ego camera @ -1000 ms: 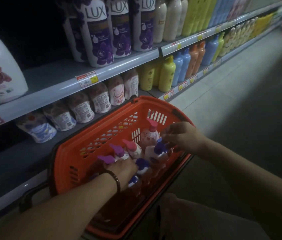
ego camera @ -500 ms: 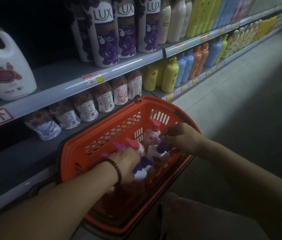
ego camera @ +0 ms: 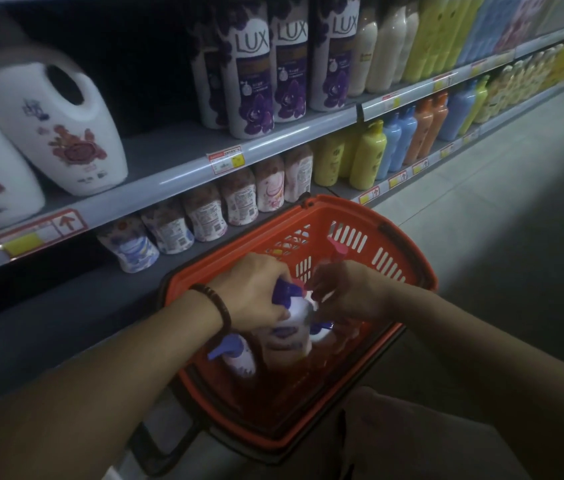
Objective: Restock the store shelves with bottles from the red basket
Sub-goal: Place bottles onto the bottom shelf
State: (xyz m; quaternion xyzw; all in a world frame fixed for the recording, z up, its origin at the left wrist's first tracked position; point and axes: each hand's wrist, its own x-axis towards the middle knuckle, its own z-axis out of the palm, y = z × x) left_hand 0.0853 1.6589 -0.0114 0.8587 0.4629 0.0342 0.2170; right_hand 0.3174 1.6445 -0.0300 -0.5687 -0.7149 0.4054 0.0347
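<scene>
The task is judged as partly done, approx. mid-way at best. The left hand (ego camera: 256, 292) is curled round a purple-pump bottle (ego camera: 294, 310), which is inside the red basket (ego camera: 408, 258). The right hand (ego camera: 346, 292) is curled just beside it; what is gripped by it cannot be told. A second purple-pump bottle (ego camera: 235, 355) and a pink-pump bottle (ego camera: 337, 245) are also seen in the basket. A row of bottles (ego camera: 204, 216) is stood on the lower shelf (ego camera: 66, 306), w/ bare space to its left. No bottle is placed yet from this grip.
</scene>
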